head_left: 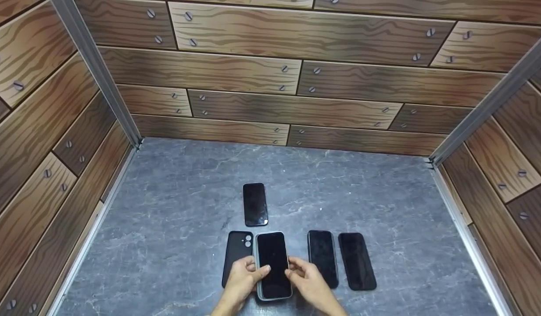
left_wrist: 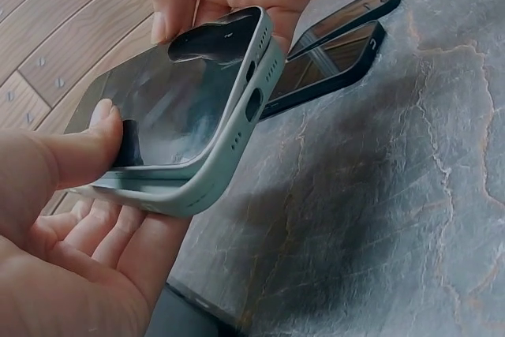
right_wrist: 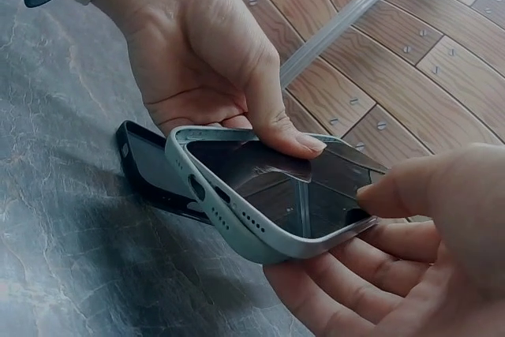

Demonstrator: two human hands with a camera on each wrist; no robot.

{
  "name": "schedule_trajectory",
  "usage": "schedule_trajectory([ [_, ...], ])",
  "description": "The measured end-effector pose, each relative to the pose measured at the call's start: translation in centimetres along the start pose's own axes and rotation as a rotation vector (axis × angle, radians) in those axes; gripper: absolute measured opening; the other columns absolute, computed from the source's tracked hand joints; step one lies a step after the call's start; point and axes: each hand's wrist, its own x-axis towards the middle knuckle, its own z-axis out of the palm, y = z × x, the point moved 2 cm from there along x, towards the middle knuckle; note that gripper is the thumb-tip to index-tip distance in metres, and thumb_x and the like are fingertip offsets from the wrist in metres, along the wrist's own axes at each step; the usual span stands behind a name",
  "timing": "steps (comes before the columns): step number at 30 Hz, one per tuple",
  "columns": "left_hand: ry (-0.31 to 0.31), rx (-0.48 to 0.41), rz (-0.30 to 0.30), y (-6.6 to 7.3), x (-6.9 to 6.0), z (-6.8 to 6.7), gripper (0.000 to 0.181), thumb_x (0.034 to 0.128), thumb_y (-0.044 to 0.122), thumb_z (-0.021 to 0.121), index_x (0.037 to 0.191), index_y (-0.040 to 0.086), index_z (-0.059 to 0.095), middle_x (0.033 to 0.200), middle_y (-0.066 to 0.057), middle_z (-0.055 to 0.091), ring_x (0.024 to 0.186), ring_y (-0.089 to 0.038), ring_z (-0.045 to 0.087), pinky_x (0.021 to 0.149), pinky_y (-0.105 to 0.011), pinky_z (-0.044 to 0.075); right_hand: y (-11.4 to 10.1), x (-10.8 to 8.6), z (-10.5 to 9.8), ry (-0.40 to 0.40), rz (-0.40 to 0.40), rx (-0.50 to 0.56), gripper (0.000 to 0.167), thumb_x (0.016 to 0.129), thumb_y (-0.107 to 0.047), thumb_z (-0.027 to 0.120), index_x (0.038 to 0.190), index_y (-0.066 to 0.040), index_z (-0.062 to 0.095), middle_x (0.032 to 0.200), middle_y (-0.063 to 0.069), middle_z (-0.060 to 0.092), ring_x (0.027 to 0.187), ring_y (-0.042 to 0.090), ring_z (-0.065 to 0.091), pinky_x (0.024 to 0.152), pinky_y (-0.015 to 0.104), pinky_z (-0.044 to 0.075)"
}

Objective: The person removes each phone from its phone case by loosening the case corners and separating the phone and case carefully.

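Observation:
Both hands hold a phone (head_left: 274, 263) with a dark screen, partly set into a pale green phone case (left_wrist: 207, 193). Its bottom edge is skewed against the case, and the corner on the right-hand side stands above the rim, as the right wrist view shows. My left hand (head_left: 241, 278) grips the left side, thumb on the screen, fingers beneath the case. On the opposite side, my right hand (head_left: 309, 281) pinches the phone and case, its thumb at the screen's edge. Beside the left hand lies a black phone case (head_left: 238, 252) with camera openings, partly covered by that hand.
Beyond the hands lies a dark phone (head_left: 255, 204) on the grey marbled table (head_left: 187, 184). Two more dark phones, one nearer (head_left: 322, 254) and one farther right (head_left: 358, 261), lie beside the right hand. Wood-patterned walls (head_left: 235, 70) with metal corner strips enclose the table.

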Motion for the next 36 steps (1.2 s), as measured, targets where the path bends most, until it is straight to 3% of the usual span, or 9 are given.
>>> schedule_trajectory([
  [6, 0.066, 0.086, 0.017, -0.2, 0.2, 0.0, 0.034, 0.0806, 0.013, 0.080, 0.103, -0.004, 0.060, 0.090, -0.012, 0.075, 0.072, -0.016, 0.071, 0.067, -0.030, 0.060, 0.2, -0.2, -0.1, -0.053, -0.042, 0.003, 0.034, 0.099, -0.009, 0.055, 0.126, 0.012, 0.056, 0.112, 0.026, 0.068, 0.091, 0.005, 0.067, 0.080, 0.019, 0.055],
  [10, 0.090, 0.093, 0.026, -0.2, 0.2, 0.0, 0.038, 0.0787, 0.013, 0.081, 0.105, -0.004, 0.060, 0.092, -0.012, 0.075, 0.074, -0.017, 0.071, 0.068, -0.030, 0.060, 0.5, -0.3, -0.1, -0.076, -0.011, 0.040, 0.035, 0.100, -0.008, 0.054, 0.128, 0.012, 0.055, 0.111, 0.026, 0.068, 0.094, 0.011, 0.070, 0.080, 0.023, 0.058],
  [16, 0.138, 0.125, 0.035, -0.2, 0.2, -0.2, 0.040, 0.0779, 0.015, 0.083, 0.105, -0.003, 0.060, 0.091, -0.008, 0.073, 0.075, -0.013, 0.067, 0.068, -0.028, 0.057, 1.0, -0.6, 0.0, -0.150, 0.075, 0.149, 0.029, 0.099, -0.004, 0.054, 0.121, 0.014, 0.053, 0.104, 0.018, 0.067, 0.089, 0.023, 0.071, 0.075, 0.048, 0.061],
  [20, 0.116, 0.121, 0.030, -0.1, 0.3, -0.2, 0.040, 0.0799, 0.018, 0.082, 0.106, -0.002, 0.060, 0.092, -0.008, 0.074, 0.076, -0.012, 0.067, 0.068, -0.027, 0.057, 1.1, -0.6, -0.3, -0.100, 0.076, 0.086, 0.026, 0.097, -0.006, 0.059, 0.113, 0.013, 0.057, 0.098, 0.013, 0.067, 0.084, 0.013, 0.068, 0.072, 0.036, 0.062],
  [24, 0.068, 0.082, 0.028, -0.1, 0.4, -0.2, 0.039, 0.0837, 0.019, 0.079, 0.111, -0.003, 0.061, 0.095, -0.008, 0.074, 0.077, -0.013, 0.069, 0.067, -0.028, 0.058, 1.3, -0.5, -0.9, 0.007, 0.079, -0.002, 0.026, 0.094, -0.009, 0.064, 0.112, 0.009, 0.062, 0.095, 0.012, 0.067, 0.076, 0.004, 0.062, 0.064, 0.018, 0.051],
  [29, 0.016, 0.042, 0.035, 0.0, 0.2, -0.1, 0.037, 0.0863, 0.016, 0.075, 0.114, -0.005, 0.062, 0.097, -0.009, 0.074, 0.080, -0.015, 0.069, 0.068, -0.030, 0.060, 1.3, -0.5, -1.3, 0.075, 0.113, 0.011, 0.035, 0.090, -0.006, 0.066, 0.120, 0.011, 0.060, 0.097, 0.011, 0.064, 0.074, 0.005, 0.059, 0.061, 0.017, 0.048],
  [36, -0.010, 0.049, 0.055, 0.2, 0.0, -0.1, 0.034, 0.0857, 0.011, 0.074, 0.112, -0.006, 0.063, 0.094, -0.011, 0.075, 0.077, -0.016, 0.071, 0.065, -0.030, 0.060, 1.3, -0.5, -1.4, 0.086, 0.121, 0.044, 0.038, 0.089, -0.004, 0.066, 0.122, 0.014, 0.056, 0.094, 0.009, 0.064, 0.073, 0.007, 0.059, 0.061, 0.017, 0.049],
])
